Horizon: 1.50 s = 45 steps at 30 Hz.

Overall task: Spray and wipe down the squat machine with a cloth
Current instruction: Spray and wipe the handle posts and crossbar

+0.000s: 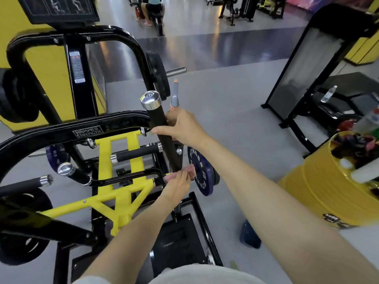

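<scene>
Centre frame: left hand [177, 181] pinches a cloth [189, 168] at the foot of the bar [158, 117]; right hand [182, 128] grips the bar above. Better to wrap the cloth round and wipe upward.

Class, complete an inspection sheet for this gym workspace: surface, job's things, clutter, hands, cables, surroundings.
Surface: grey gym floor.
Job's things: black-and-yellow squat machine; pink cloth against the lower end of its upright handle.
Clutter: yellow drum holding supplies on the right; water bottle on the neighbouring machine.
Hands: left hand holds the cloth; right hand grips the upright handle, a grey object rising from it, unclear what.
Cables: nothing seen.
Surroundings: more gym machines; a person seated far back.
</scene>
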### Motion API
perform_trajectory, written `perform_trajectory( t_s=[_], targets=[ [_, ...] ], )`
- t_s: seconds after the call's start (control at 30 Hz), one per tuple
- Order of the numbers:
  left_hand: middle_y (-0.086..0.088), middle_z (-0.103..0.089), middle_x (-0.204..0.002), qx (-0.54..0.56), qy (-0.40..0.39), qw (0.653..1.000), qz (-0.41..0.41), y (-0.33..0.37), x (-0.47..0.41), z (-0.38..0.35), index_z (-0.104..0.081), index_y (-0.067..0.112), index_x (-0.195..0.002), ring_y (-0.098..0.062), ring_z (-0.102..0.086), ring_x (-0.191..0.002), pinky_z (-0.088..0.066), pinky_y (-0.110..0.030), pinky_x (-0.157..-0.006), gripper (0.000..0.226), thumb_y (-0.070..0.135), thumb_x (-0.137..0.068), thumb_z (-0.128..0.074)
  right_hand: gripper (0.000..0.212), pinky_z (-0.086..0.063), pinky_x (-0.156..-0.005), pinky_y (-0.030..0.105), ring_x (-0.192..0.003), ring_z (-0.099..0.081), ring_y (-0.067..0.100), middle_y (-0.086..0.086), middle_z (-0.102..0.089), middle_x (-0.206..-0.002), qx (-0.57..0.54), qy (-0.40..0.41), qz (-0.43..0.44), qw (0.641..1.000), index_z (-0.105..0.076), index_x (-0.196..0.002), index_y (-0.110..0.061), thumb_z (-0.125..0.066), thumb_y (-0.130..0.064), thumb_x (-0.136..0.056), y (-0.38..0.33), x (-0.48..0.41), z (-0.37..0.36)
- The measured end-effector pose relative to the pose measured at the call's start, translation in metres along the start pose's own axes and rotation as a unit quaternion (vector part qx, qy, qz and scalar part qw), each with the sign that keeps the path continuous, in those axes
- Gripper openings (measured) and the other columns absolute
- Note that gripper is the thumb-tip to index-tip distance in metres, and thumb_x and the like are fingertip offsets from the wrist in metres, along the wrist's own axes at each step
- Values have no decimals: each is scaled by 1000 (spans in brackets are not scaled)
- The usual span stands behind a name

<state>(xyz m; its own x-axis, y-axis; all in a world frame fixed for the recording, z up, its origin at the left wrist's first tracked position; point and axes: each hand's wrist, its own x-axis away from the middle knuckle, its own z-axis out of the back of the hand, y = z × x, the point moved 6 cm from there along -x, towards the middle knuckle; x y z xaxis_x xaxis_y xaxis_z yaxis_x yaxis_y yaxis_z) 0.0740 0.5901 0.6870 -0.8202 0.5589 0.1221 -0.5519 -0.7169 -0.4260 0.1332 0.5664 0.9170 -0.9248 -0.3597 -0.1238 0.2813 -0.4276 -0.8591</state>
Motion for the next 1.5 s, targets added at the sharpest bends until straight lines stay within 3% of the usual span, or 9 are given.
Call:
perform_trajectory(
  t_s=[0.13, 0.23, 0.37, 0.63, 0.77, 1.0, 1.27, 1.37, 1.5],
  targets=[
    [-10, -64, -96, -17, -31, 999, -10, 7, -5, -3, -69, 9, -105, -21, -61, -87, -53, -26, -73, 34, 18, -72, -67, 30, -44, -64, 16, -69, -56, 1, -18, -56, -66, 9, -1, -1, 1000, -51, -67, -40, -77, -29, -78, 3, 0, 1],
    [-15, -54, -122, -36, -21, 999, -33, 13, -6, -12, -52, 3, -126, -26, -53, -112, -46, -31, -93, 38, 8, -89, -49, 12, -55, -77, 31, -82, -64, 13, -9, -65, -76, 11, -3, -1, 1000, -64, -78, -33, -76, -32, -78, 1, -1, -1],
    [-24, -36, -139, -6, -66, 996, -55, 16, -10, -22, -39, -3, -136, -33, -39, -127, -44, -36, -101, 47, 0, -89, -48, 31, -55, -82, 41, -90, -64, 21, 4, -70, -85, 8, 4, -13, 1000, -72, -100, -18, -76, -39, -77, 5, -2, -2],
    [-11, -52, -103, -69, -20, 986, -150, -5, 10, 12, -66, 7, -102, -30, -48, -95, -47, -36, -57, 23, 9, -80, -63, 36, -56, -84, 41, -94, -64, 20, 7, -68, -95, 0, -5, -17, 1000, -72, -100, -19, -76, -43, -73, 8, -4, -3],
    [-3, -57, -93, -89, 37, 984, -148, -20, 16, 45, -69, 17, -88, -23, -52, -83, -30, -32, -42, 18, 16, -70, -70, 53, -57, -80, 41, -95, -63, 21, 10, -65, -101, 2, -6, -15, 1000, -72, -97, -25, -70, -64, -62, 11, -5, -5],
    [-3, -57, -101, -57, 165, 980, -95, -53, 33, 91, -69, 17, -94, -22, -48, -88, -40, -30, -50, 26, 17, -68, -74, 28, -53, -85, 46, -106, -57, 28, 8, -67, -95, 16, -1, -21, 1000, -69, -85, -31, -73, -55, -71, 9, -4, -4],
    [-10, -50, -91, -44, 323, 945, -24, -103, 65, 166, -70, 8, -91, -25, -41, -80, -46, -32, -55, 19, 10, -74, -63, 57, -46, -98, 39, -108, -58, 18, 7, -67, -108, -38, -33, -65, 997, -68, -106, -16, -48, -65, -85, 4, 5, 1],
    [-10, -57, -86, -42, 369, 929, 15, -124, 72, 187, -67, 5, -88, -25, -41, -76, -45, -32, -53, 13, 5, -83, -55, 64, -47, -82, 24, -98, -62, 13, 1, -67, -104, -107, -19, -112, 988, -60, -120, -13, -28, -62, -94, 2, 7, 7],
    [-11, -60, -85, -36, 409, 909, 66, -141, 84, 215, -67, 0, -94, -25, -51, -74, -50, -35, -59, 20, 2, -90, -48, 59, -44, -58, 13, -78, -63, 6, 2, -70, -93, -152, 100, -135, 974, -71, -104, -10, -29, -51, -100, 15, 19, 24]
  ],
)
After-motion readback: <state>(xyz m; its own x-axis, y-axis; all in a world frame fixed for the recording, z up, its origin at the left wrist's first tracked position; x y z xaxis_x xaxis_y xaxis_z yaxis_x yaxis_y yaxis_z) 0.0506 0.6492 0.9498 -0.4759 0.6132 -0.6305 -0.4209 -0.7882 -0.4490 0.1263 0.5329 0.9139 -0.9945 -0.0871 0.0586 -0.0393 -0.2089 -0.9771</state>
